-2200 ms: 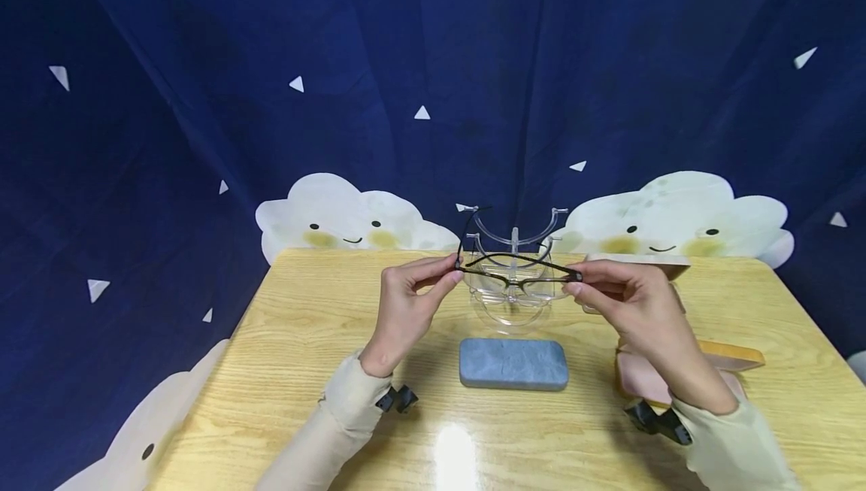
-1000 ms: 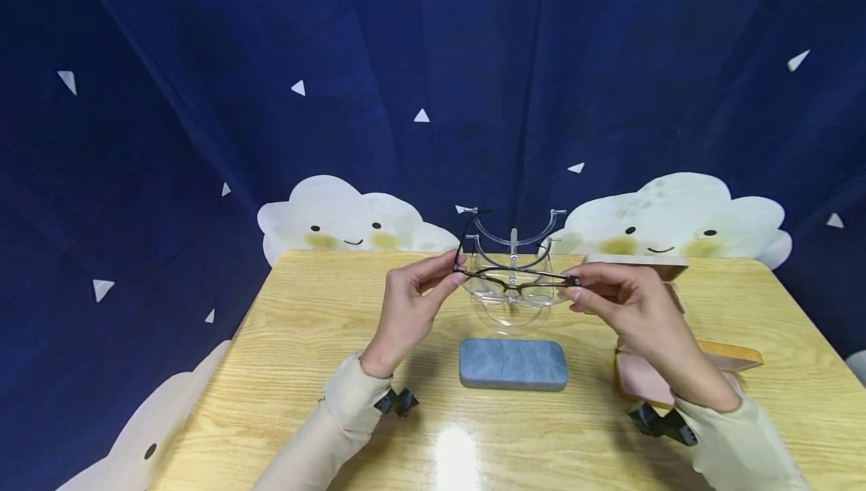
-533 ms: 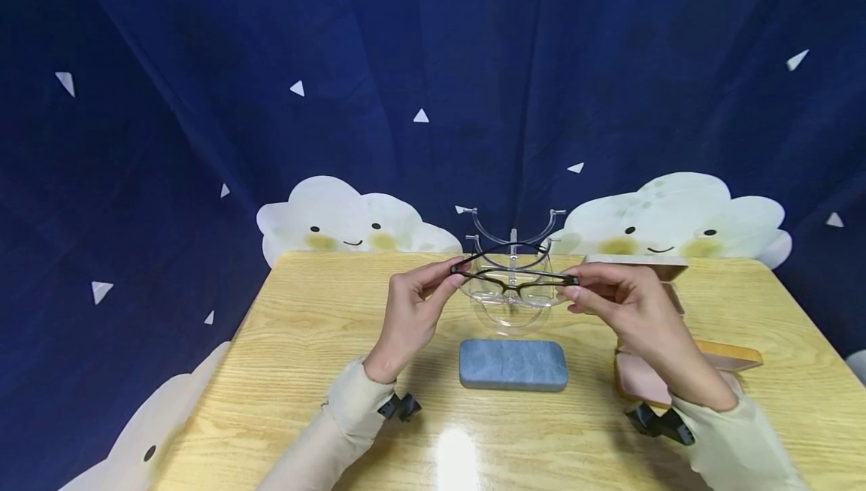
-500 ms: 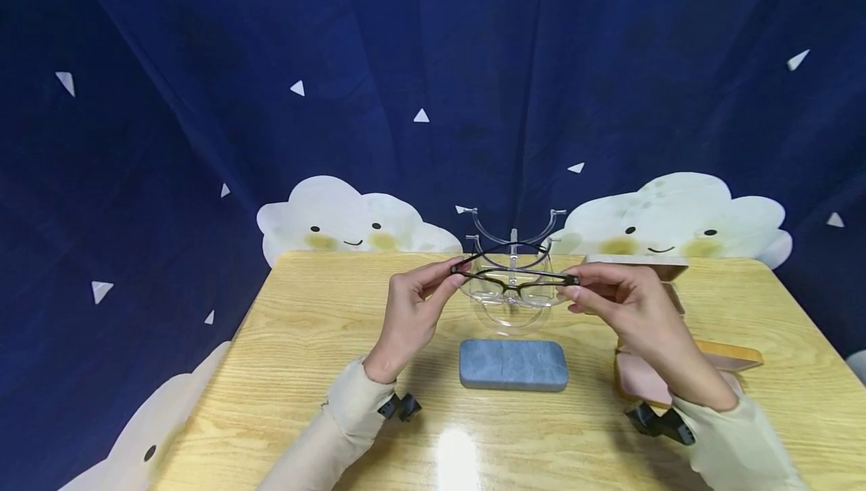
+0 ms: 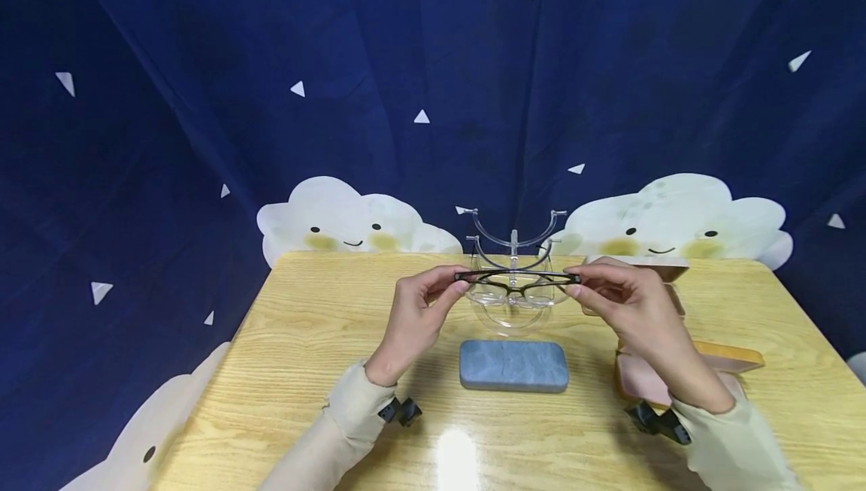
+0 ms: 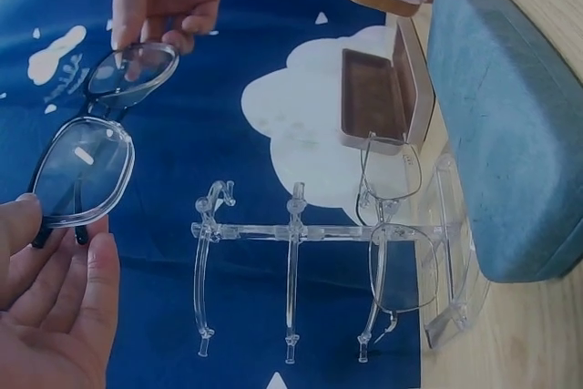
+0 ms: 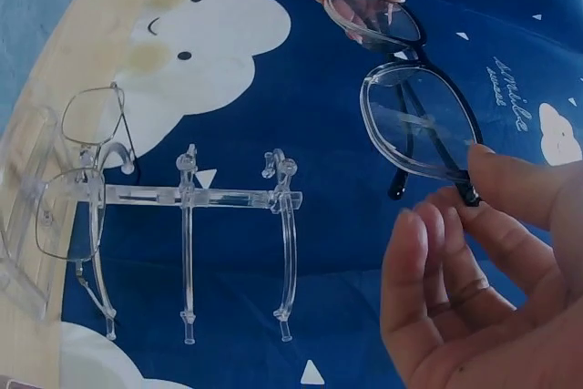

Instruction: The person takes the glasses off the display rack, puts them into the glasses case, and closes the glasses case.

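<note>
A pair of black-framed eyeglasses (image 5: pixel 516 290) is held up in front of the clear stand, both temples folded in behind the lenses. My left hand (image 5: pixel 421 318) pinches one end of it between thumb and fingers. At the opposite end, my right hand (image 5: pixel 632 307) grips the hinge corner the same way. The left wrist view shows the clear lower rims of these eyeglasses (image 6: pixel 85 170) close up. Behind stands the transparent tiered display stand (image 5: pixel 514 239), with thin wire-rimmed glasses (image 6: pixel 404 266) on its lowest arm.
A closed blue glasses case (image 5: pixel 513 365) lies on the wooden table (image 5: pixel 304 340) before the stand. To the right sits an open orange case (image 5: pixel 734 356) with pink lining, partly behind my right forearm. Another open case, brown inside (image 6: pixel 369 97), stands farther back.
The left temple of the black-framed eyeglasses, which pointed away toward the stand, has swung inward and now lies folded. My left hand has shifted slightly right; the right hand stays nearly in place.
</note>
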Motion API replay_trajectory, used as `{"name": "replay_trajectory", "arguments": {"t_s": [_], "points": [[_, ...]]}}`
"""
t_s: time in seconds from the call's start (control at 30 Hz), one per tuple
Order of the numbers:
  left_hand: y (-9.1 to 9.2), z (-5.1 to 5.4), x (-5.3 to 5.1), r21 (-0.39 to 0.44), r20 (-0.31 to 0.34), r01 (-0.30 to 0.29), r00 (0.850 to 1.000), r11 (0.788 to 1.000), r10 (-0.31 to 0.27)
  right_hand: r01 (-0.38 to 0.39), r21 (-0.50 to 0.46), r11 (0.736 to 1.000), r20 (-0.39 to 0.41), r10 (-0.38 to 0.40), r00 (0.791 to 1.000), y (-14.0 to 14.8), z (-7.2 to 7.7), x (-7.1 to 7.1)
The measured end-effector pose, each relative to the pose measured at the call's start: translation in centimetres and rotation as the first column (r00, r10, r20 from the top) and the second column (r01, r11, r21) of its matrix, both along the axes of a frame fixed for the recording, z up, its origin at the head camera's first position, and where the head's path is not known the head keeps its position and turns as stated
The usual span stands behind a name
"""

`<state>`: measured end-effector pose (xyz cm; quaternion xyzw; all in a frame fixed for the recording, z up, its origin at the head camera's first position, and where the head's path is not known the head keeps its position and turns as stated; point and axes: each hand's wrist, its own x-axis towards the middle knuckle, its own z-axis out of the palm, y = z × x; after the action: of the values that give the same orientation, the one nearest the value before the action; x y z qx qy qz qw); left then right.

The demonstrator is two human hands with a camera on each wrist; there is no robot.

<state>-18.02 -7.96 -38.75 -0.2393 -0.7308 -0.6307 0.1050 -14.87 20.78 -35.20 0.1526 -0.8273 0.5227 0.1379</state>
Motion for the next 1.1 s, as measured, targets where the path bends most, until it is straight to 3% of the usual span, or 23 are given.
{"name": "replay_trajectory", "arguments": {"t_s": [0.1, 0.5, 0.83, 1.1], "points": [[0.1, 0.0, 0.1, -0.010, 0.007, 0.001, 1.000, 1.000, -0.001, 0.012, 0.020, 1.000, -0.022, -0.012, 1.000, 0.1, -0.2, 0.0], [0.5, 0.0, 0.1, -0.058, 0.008, -0.015, 1.000, 0.998, 0.015, 0.046, 0.060, 0.997, 0.038, -0.048, 0.998, 1.0, -0.7, 0.1], [1.1, -0.5, -0.1, -0.116, 0.018, -0.001, 1.000, 0.993, 0.003, 0.021, 0.108, 0.994, 0.028, -0.024, 0.999, 2.2, -1.4, 0.3], [2.0, -1.1, -0.1, -0.233, 0.051, 0.069, 0.997, 0.970, -0.058, 0.064, 0.182, 0.981, 0.077, -0.080, 0.994, 3.9, -2.5, 1.3]]}}
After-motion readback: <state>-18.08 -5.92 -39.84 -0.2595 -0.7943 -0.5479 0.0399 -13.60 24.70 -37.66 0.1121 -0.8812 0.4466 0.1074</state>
